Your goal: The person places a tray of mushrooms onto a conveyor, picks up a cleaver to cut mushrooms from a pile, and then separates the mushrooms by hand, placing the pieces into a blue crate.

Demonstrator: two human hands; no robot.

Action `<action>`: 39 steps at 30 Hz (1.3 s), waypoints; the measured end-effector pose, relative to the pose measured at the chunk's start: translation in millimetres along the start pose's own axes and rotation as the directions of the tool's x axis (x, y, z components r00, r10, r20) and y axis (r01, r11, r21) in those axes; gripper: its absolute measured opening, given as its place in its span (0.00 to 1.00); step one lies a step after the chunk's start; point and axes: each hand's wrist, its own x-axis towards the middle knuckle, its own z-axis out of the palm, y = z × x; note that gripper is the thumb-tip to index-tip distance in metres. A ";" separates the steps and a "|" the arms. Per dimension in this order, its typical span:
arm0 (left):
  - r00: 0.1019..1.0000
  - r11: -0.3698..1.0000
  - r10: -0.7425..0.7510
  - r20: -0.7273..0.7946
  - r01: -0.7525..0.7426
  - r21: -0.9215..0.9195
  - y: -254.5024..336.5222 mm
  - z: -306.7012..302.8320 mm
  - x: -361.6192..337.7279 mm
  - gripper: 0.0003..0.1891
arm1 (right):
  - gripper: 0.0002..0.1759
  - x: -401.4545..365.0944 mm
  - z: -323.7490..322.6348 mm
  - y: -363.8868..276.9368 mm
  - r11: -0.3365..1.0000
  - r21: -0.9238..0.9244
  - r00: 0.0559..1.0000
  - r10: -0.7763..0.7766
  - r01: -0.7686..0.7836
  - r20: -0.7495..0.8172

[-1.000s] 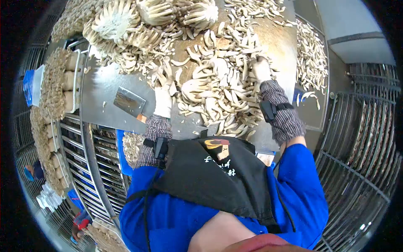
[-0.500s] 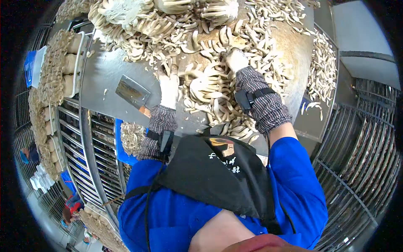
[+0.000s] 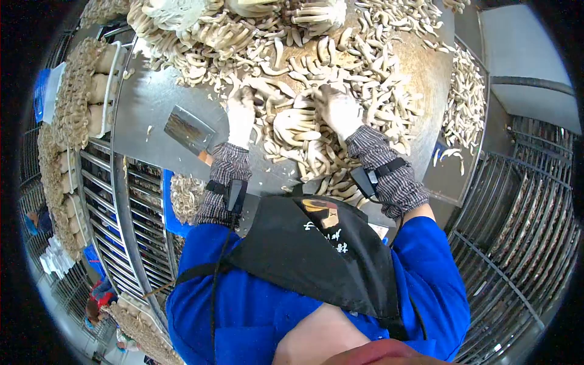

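Note:
White gloves with darkened fingertips cover both my hands. My left hand [image 3: 241, 112] is at the left edge of the mushroom heap, fingers curled in against a mushroom stem. My right hand [image 3: 340, 111] bends its fingers down over loose mushrooms [image 3: 371, 91]; its fingertips are partly hidden. Between the hands and slightly nearer to me lies a pale mushroom cluster [image 3: 296, 126], stems still joined. A cleaver [image 3: 190, 129] with a wooden handle rests flat on the metal table [image 3: 140, 118], left of my left hand.
Large mushroom clumps [image 3: 201, 36] are piled at the far left of the table. More loose mushrooms fill a container [image 3: 465, 97] on the right. Racks with bagged mushrooms [image 3: 100, 91] stand at left, above metal rails [image 3: 100, 188]. A person in red [image 3: 103, 295] is at lower left.
My right hand has drawn slightly nearer to me, turning its fingers inward. My left hand's fingers have curled in more, close to the heap. The cleaver stays in place on the table.

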 end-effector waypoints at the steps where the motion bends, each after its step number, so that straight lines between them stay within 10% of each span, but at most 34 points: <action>1: 0.971 0.946 0.237 -0.031 -0.223 0.235 5.2 7.2 -1.6 0.20 | 0.15 -1.8 -1.9 1.7 0.941 -0.336 0.987 0.006 0.048 0.160; 2: 0.962 0.896 0.269 -0.050 -0.231 0.378 18.9 17.1 -9.8 0.19 | 0.15 -3.7 -2.1 1.7 0.772 -0.619 0.951 0.064 0.146 0.304; 9: 0.696 0.492 0.401 0.596 -0.712 0.500 15.9 76.8 -2.8 0.30 | 0.11 19.3 13.5 5.7 0.630 -0.728 0.957 -0.094 0.271 0.275; 12: 0.656 0.377 0.351 0.668 -0.752 0.540 7.6 89.5 18.8 0.30 | 0.20 26.5 -0.6 -14.7 0.751 -0.643 0.930 0.329 -0.152 0.165; 14: 0.632 0.335 0.278 0.723 -0.770 0.544 7.3 85.9 19.8 0.29 | 0.29 9.2 -20.4 1.7 0.921 -0.292 0.944 0.303 -0.256 0.128; 16: 0.590 0.302 0.284 0.756 -0.803 0.514 13.9 74.8 23.8 0.28 | 0.32 -14.6 -61.9 -47.6 0.810 -0.274 0.778 0.580 -0.518 0.242; 18: 0.505 0.197 0.529 0.682 -0.855 0.480 -15.3 68.3 37.0 0.26 | 0.26 -73.3 -101.1 -42.4 0.829 -0.555 0.873 0.216 0.072 0.436; 19: 0.630 0.304 0.438 0.641 -0.775 0.554 -10.2 68.8 34.8 0.27 | 0.28 -104.1 -109.1 -4.6 0.912 -0.410 0.984 0.093 -0.022 0.154; 21: 0.779 0.465 0.295 0.554 -0.623 0.629 7.5 66.2 27.1 0.29 | 0.27 -162.8 -145.6 -28.5 0.887 -0.136 0.896 0.443 -0.442 -0.022; 24: 0.862 0.734 0.286 0.418 -0.477 0.483 7.1 63.7 29.8 0.27 | 0.22 -273.6 -195.2 24.8 0.893 -0.063 0.867 0.412 -0.445 -0.280; 25: 0.871 0.735 0.263 0.415 -0.459 0.498 -18.0 61.6 44.7 0.25 | 0.23 -301.9 -201.9 40.9 0.671 0.685 0.667 0.651 -0.282 -0.363; 26: 0.874 0.743 0.303 0.381 -0.467 0.480 -7.2 60.1 34.7 0.23 | 0.23 -337.5 -212.9 65.3 0.893 0.281 0.675 0.449 -0.351 -0.585; 27: 0.877 0.766 0.250 0.411 -0.439 0.470 1.5 58.5 33.3 0.22 | 0.19 -340.9 -217.3 23.2 0.762 0.074 0.546 0.525 -0.643 -0.653; 28: 0.876 0.786 0.198 0.439 -0.410 0.463 7.2 57.1 33.6 0.21 | 0.19 -350.0 -226.3 3.8 0.569 0.182 0.354 0.699 -0.802 -0.621; 32: 0.886 0.830 0.332 0.325 -0.438 0.345 1.0 63.0 28.3 0.28 | 0.22 -433.7 -254.1 88.6 0.449 -0.036 0.336 0.612 -0.893 -0.716; 35: 0.834 0.898 0.054 0.550 -0.282 0.339 15.3 53.8 9.0 0.52 | 0.24 -441.2 -261.1 128.0 0.348 -0.151 0.332 0.549 -0.925 -0.767; 38: 0.498 0.509 0.127 0.858 -0.775 0.375 67.7 31.1 -43.0 0.56 | 0.28 -355.8 -234.4 41.4 0.350 -0.045 0.266 0.617 -0.936 -0.740; 39: 0.479 0.353 0.128 0.868 -0.840 0.412 57.4 28.2 -57.4 0.55 | 0.28 -352.5 -227.5 50.6 0.454 -0.269 0.490 0.489 -0.849 -0.722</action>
